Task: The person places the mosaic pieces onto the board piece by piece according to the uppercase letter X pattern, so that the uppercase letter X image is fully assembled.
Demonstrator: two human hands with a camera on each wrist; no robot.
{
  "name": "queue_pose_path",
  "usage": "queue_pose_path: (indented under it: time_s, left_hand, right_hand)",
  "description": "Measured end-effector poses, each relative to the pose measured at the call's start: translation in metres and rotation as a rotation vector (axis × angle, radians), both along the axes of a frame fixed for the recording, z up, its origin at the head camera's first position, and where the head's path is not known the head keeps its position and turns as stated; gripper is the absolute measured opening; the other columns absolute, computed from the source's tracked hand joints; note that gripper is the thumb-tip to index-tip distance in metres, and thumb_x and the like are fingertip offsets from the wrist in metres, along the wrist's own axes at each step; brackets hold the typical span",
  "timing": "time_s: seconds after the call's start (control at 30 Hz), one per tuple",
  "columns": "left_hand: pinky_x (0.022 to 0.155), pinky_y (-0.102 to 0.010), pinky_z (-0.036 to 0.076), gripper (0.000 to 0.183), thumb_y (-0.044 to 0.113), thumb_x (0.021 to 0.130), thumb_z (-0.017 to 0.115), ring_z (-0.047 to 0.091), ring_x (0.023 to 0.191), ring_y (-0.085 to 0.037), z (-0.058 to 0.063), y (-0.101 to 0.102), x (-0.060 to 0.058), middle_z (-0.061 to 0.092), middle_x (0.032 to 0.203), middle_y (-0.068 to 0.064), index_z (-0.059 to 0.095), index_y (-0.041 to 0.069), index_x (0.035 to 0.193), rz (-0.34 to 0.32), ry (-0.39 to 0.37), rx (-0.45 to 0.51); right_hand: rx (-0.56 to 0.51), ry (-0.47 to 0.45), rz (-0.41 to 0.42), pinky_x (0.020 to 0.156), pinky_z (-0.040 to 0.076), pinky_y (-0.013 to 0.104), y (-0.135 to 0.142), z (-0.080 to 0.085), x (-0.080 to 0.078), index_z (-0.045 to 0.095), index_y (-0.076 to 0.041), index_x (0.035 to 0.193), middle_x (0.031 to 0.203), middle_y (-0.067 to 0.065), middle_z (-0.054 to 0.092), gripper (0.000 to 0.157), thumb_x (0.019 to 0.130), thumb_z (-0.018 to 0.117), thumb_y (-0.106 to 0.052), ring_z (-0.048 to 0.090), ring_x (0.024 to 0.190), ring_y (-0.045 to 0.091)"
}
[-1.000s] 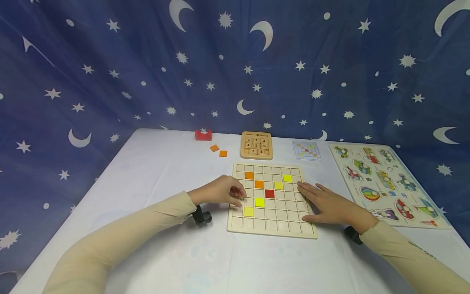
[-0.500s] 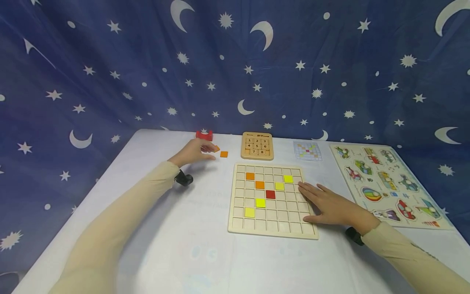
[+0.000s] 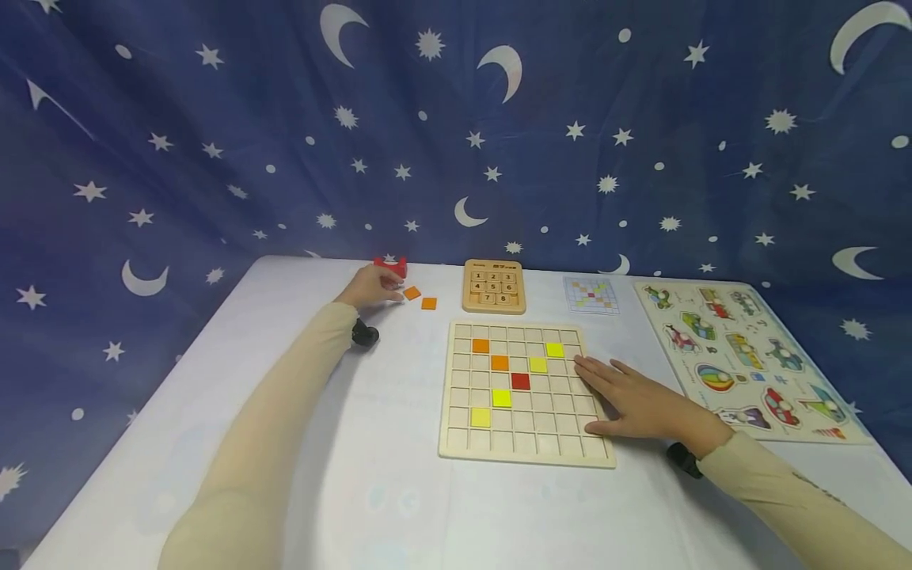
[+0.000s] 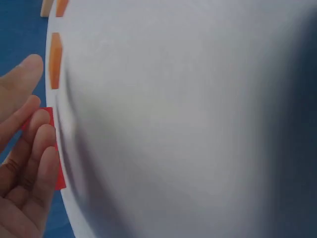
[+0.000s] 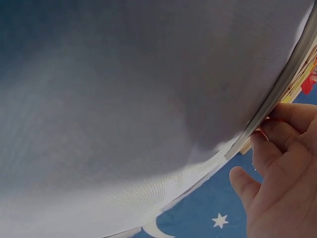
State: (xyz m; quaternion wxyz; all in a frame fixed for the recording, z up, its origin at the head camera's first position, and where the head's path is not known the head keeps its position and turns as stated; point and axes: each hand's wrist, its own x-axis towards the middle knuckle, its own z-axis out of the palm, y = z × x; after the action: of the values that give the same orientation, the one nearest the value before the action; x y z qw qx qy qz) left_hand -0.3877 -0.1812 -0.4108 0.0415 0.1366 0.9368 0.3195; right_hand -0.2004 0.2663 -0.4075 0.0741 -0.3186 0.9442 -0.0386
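Observation:
At the back left of the white table, my left hand [image 3: 369, 287] is beside two loose orange tiles [image 3: 412, 293], its fingertips right at the nearer one. In the left wrist view, thumb and fingers [image 4: 42, 144] are spread apart with nothing between them, in front of a red stand [image 4: 60, 168]. My right hand [image 3: 634, 405] rests on the right edge of a wooden grid board [image 3: 527, 450], fingers extended. Set in the board's squares are two orange tiles [image 3: 480, 346], a red tile [image 3: 521, 381] and several yellow tiles [image 3: 502, 398].
A wooden number puzzle [image 3: 494, 286] lies behind the board, with a printed pattern card [image 3: 591, 294] to its right. A large picture puzzle board [image 3: 741, 360] covers the table's right side. A dark blue starry curtain [image 3: 456, 127] hangs behind the table.
My left hand has moved from the board's left edge to the back left, reaching the loose orange tiles, and has then drawn slightly left of them. The right hand stays on the board.

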Motion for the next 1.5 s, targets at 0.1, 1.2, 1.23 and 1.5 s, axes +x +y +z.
queue_pose_path:
  time_s: [0.1, 1.2, 1.23, 1.5]
  left_hand:
    - [0.093, -0.039, 0.048, 0.039, 0.013, 0.077, 0.076, 0.061, 0.1, -0.029, 0.0, 0.005, 0.001, 0.067, 0.111, -0.019, 0.066, -0.002, 0.112, 0.035, -0.021, -0.003]
    - [0.09, -0.038, 0.049, 0.031, 0.012, 0.08, 0.074, 0.059, 0.093, -0.026, 0.006, 0.017, 0.003, 0.067, 0.105, -0.017, 0.068, 0.0, 0.108, 0.004, -0.019, 0.017]
    - [0.091, -0.038, 0.049, 0.031, 0.012, 0.08, 0.074, 0.059, 0.094, -0.027, 0.008, 0.019, 0.006, 0.067, 0.106, -0.017, 0.068, 0.0, 0.108, -0.003, -0.01, 0.037]
    - [0.087, -0.033, 0.05, 0.028, 0.011, 0.079, 0.074, 0.059, 0.092, -0.023, 0.032, 0.061, 0.038, 0.067, 0.103, -0.013, 0.068, 0.003, 0.105, -0.08, 0.028, 0.1]
  right_hand:
    - [-0.004, -0.009, 0.001, 0.113, 0.022, 0.053, 0.0, -0.001, 0.0, 0.027, -0.005, 0.148, 0.156, 0.011, 0.024, 0.096, 0.081, 0.053, -0.068, 0.028, 0.141, 0.029]
    - [-0.002, -0.015, -0.013, 0.113, 0.022, 0.053, -0.001, 0.003, 0.0, 0.028, -0.004, 0.147, 0.155, 0.012, 0.025, 0.096, 0.081, 0.052, -0.069, 0.028, 0.141, 0.031]
    - [-0.001, -0.013, -0.009, 0.113, 0.022, 0.054, -0.001, 0.003, 0.0, 0.028, -0.004, 0.147, 0.155, 0.013, 0.025, 0.096, 0.081, 0.053, -0.069, 0.029, 0.14, 0.032]
    - [0.016, -0.028, -0.017, 0.114, 0.021, 0.053, -0.001, 0.002, -0.001, 0.026, -0.005, 0.148, 0.156, 0.011, 0.023, 0.097, 0.08, 0.052, -0.07, 0.027, 0.142, 0.03]
